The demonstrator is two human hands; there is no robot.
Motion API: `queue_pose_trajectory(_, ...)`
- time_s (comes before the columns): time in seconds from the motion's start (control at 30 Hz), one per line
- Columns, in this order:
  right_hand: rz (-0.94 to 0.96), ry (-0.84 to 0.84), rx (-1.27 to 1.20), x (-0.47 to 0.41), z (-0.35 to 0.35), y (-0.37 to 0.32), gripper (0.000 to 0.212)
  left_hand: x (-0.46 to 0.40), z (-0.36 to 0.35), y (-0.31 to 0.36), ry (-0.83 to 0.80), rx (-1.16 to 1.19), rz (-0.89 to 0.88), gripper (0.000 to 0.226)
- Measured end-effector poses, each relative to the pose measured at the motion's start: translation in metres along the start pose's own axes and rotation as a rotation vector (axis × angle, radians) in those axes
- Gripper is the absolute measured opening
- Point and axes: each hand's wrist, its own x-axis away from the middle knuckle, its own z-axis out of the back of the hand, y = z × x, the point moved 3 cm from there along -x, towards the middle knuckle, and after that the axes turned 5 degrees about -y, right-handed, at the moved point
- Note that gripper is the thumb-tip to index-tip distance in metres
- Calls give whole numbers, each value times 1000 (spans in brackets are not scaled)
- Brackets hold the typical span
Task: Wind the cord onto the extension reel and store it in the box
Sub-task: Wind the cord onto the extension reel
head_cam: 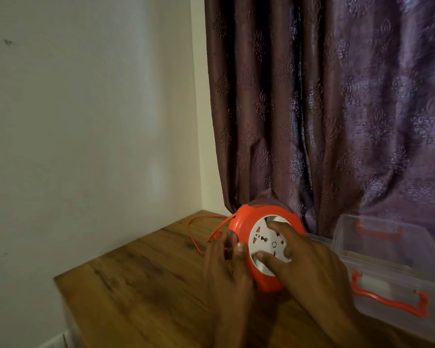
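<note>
An orange extension reel [241, 222] with a white socket face [260, 241] stands tilted on the wooden table [141, 280]. My left hand [225, 262] grips its left rim. My right hand [309, 259] lies on the white face, with fingers hooked into its openings. A thin orange cord [195, 234] loops loosely on the table to the left of the reel and runs into its side. A clear plastic box [387, 259] with orange latches sits open to the right of the reel.
A purple patterned curtain [324, 109] hangs right behind the reel and box. A pale wall [86, 121] borders the table on the left. The table's left edge drops off near the lower left.
</note>
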Motion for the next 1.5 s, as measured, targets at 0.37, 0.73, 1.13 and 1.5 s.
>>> queue_pose_trajectory(0.37, 86, -22, 273, 3, 2, -7, 69, -1, -2, -5, 24, 18, 25, 32)
queue_pose_trajectory(0.73, 390, -273, 195, -2, 3, -6, 49, -9, 6, -13, 89, 59, 97, 36)
queue_pose_trajectory(1.13, 449, -338, 297, -3, 0, -3, 66, -6, 8, -6, 41, -14, 53, 37)
queue_pose_trajectory(1.5, 462, -367, 328, -6, -7, 1, 58, -9, 9, -6, 29, 3, 61, 58)
